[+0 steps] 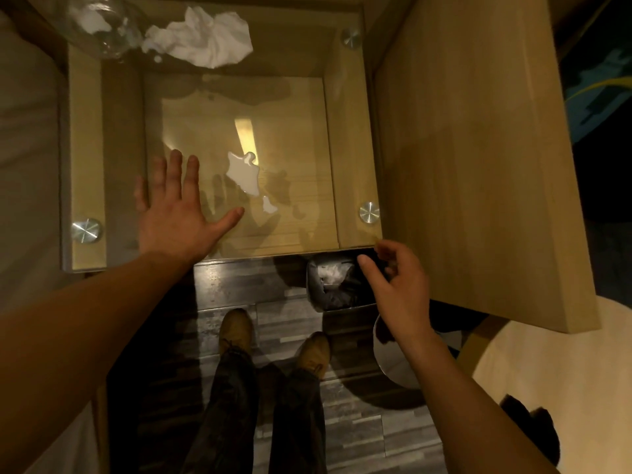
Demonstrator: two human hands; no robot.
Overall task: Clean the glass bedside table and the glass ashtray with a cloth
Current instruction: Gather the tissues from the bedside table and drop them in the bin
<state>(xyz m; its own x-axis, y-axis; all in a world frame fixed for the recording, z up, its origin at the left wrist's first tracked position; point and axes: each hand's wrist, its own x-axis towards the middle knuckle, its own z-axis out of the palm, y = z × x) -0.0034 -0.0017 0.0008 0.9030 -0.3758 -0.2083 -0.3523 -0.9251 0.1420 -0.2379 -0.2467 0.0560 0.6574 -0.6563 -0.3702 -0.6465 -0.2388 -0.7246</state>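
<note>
The glass bedside table (301, 80) fills the upper middle of the view, its clear top fixed by round metal studs at the corners. A white spill (243, 172) lies near the middle of the glass. A crumpled white cloth (205, 39) sits at the far edge, beside the clear glass ashtray (99, 25) at the far left corner. My left hand (174, 210) lies flat on the glass with fingers spread, just left of the spill. My right hand (396, 289) hovers off the near right corner, fingers loosely curled, holding nothing.
A tall wooden panel (472, 159) stands right of the table. A bed's edge (24, 148) runs along the left. Below the near edge is a small bin with a dark liner (328, 285), a white bucket (393, 360), and my shoes (273, 340) on grey plank flooring.
</note>
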